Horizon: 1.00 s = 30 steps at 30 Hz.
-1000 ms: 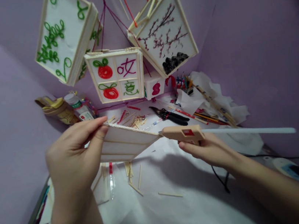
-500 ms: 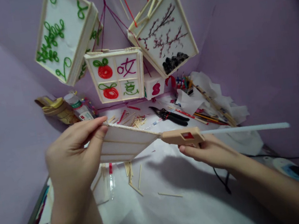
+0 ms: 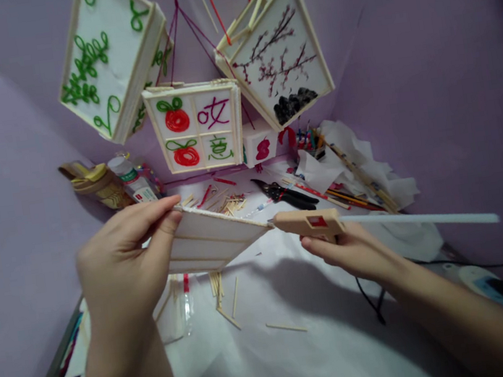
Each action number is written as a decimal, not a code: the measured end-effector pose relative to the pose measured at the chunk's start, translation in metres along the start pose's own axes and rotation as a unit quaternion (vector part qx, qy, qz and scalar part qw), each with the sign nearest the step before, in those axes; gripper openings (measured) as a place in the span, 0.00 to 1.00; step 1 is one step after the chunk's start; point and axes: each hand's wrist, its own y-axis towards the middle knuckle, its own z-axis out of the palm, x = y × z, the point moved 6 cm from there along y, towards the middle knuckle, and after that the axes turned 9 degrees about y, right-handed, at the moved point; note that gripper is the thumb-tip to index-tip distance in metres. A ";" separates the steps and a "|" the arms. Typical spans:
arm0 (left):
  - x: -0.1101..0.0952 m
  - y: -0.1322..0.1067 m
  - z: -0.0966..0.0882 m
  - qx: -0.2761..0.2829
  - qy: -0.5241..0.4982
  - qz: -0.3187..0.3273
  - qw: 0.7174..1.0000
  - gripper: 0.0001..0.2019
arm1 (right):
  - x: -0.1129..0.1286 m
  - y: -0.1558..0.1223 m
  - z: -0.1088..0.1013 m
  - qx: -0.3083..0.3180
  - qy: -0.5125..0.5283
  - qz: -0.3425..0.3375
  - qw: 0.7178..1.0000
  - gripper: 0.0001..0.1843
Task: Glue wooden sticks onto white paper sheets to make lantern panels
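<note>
Between thumb and fingertips, my left hand (image 3: 131, 249) pinches the near left corner of a white paper panel (image 3: 207, 238) framed with thin wooden sticks. The panel is held tilted above the table, its top edge running off to the right. My right hand (image 3: 353, 249) is wrapped round the handle of a tan hot glue gun (image 3: 307, 223). A long translucent glue stick (image 3: 424, 218) juts from the gun's back end. The metal nozzle is close to the panel's right corner; whether they touch I cannot tell.
Decorated paper lanterns (image 3: 196, 127) hang on cords ahead. Black-handled pruning shears (image 3: 285, 195) and wooden sticks (image 3: 235, 203) lie on the white table (image 3: 276, 366). A bottle (image 3: 133, 180) stands at the back left, crumpled paper (image 3: 323, 169) at the back right. A dark cable (image 3: 380, 301) runs at the right.
The glue gun's nozzle has lifted slightly and its back end has dipped, with the glue stick now sloping down to the right. My left hand and the panel have barely moved.
</note>
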 end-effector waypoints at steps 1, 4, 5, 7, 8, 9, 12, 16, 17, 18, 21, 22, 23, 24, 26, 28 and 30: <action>0.000 0.000 0.000 0.001 0.001 -0.001 1.000 0.10 | 0.000 0.000 0.000 0.002 0.000 -0.002 1.000 0.18; 0.000 0.000 0.000 0.000 0.001 -0.001 1.000 0.10 | -0.003 0.001 -0.001 0.009 -0.007 0.001 1.000 0.18; 0.000 0.000 0.000 -0.002 0.000 0.001 1.000 0.10 | -0.005 0.002 -0.001 0.007 -0.006 0.006 1.000 0.18; 0.000 0.000 0.000 -0.002 -0.001 0.004 1.000 0.10 | -0.007 0.002 -0.002 0.001 -0.002 0.017 1.000 0.19; 0.000 0.000 0.000 -0.001 -0.001 0.005 1.000 0.10 | -0.007 0.002 -0.002 -0.003 0.000 0.018 1.000 0.19; 0.000 0.000 0.000 -0.001 0.000 0.004 1.000 0.10 | -0.007 0.002 -0.002 -0.002 0.001 0.017 1.000 0.19; 0.001 0.001 0.001 0.000 0.000 0.005 1.000 0.09 | -0.003 0.001 -0.001 0.014 0.000 0.004 1.000 0.19; 0.000 0.000 0.001 0.001 0.000 0.008 1.000 0.09 | -0.002 0.002 -0.004 -0.003 -0.004 0.001 1.000 0.19; 0.000 0.000 0.001 0.001 -0.001 0.008 1.000 0.09 | -0.002 0.003 -0.004 -0.011 -0.003 0.003 1.000 0.19; 0.001 0.000 0.001 0.000 0.000 0.008 1.000 0.09 | -0.002 0.003 -0.005 -0.014 -0.002 0.005 1.000 0.19; 0.002 0.000 0.001 0.001 0.002 0.006 1.000 0.09 | -0.003 0.003 -0.003 0.002 -0.008 0.011 1.000 0.18; 0.002 0.000 0.001 0.001 0.003 0.005 1.000 0.09 | -0.003 0.002 -0.002 0.010 -0.010 0.015 1.000 0.18; 0.002 0.000 0.001 0.000 0.004 0.004 1.000 0.09 | -0.003 0.002 -0.002 0.014 -0.010 0.018 1.000 0.18; 0.002 0.000 0.001 0.000 0.004 0.005 1.000 0.09 | -0.003 0.002 -0.003 0.013 -0.008 0.020 1.000 0.18; 0.001 0.000 0.000 -0.003 0.004 0.008 1.000 0.09 | -0.001 0.002 -0.005 -0.003 0.003 0.013 1.000 0.19; 0.001 0.000 0.000 0.002 0.004 0.003 1.000 0.09 | 0.001 0.002 -0.006 -0.015 0.010 0.004 1.000 0.20; 0.001 0.000 0.001 0.012 0.007 -0.006 1.000 0.10 | 0.000 0.003 -0.005 -0.006 0.006 0.002 1.000 0.18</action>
